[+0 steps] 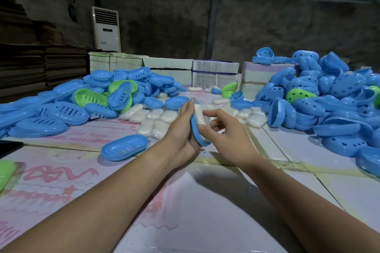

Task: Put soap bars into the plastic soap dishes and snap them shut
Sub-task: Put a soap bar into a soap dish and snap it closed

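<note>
My left hand (181, 129) holds a blue soap dish half (197, 131) on edge above the table, fingers stretched along its back. A white wrapped soap bar (199, 116) lies inside that half. My right hand (223, 129) is right beside it, thumb against the dish's lower rim, fingers loosely curled and spread over the soap. A closed blue soap dish (124, 146) lies on the table left of my hands. Several wrapped soap bars (156, 118) lie in a heap just behind.
Piles of blue and green dish halves rise at the left (86, 98) and right (329, 98). Stacked white cartons (213, 71) stand at the back. A green dish (6, 172) sits at the left edge. The table (205, 201) carries printed pink sheets.
</note>
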